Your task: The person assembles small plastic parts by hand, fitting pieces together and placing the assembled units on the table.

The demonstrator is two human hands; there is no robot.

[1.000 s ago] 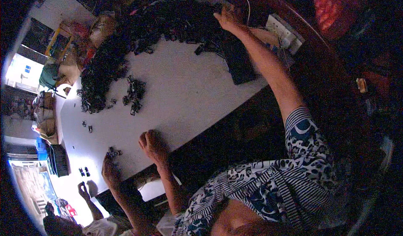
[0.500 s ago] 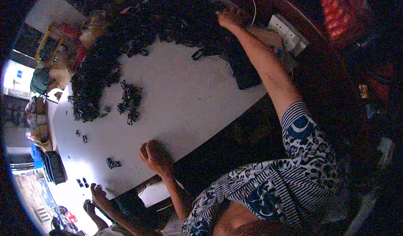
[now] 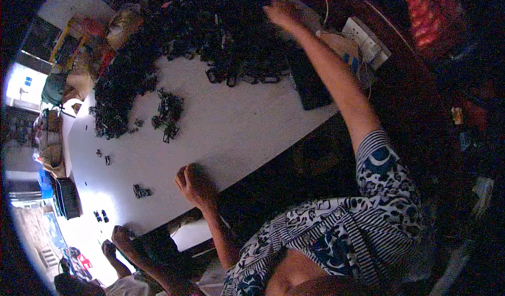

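Note:
A heap of small black frame-like parts (image 3: 123,93) curves across the far and left side of a white table (image 3: 221,127). Their exact kind is too dark to tell. My right arm stretches far out, and my right hand (image 3: 283,15) is at the heap's far right end, fingers bent; what it grips, if anything, is hidden. By the near table edge my left hand (image 3: 195,186) rests with fingers curled closed, and its contents do not show. A small cluster of black parts (image 3: 168,112) lies apart from the heap. Closer to my left hand is a single black part (image 3: 141,191).
Another person's hand (image 3: 124,238) is at the table's near left corner, beside a few tiny black pieces (image 3: 101,216). A dark flat object (image 3: 310,88) lies under my right forearm. A white power strip (image 3: 365,42) and a cable are at the right.
My right hand has shifted slightly left and farther away. Black parts at the heap's front edge have spread toward me. My left hand stays at the table edge.

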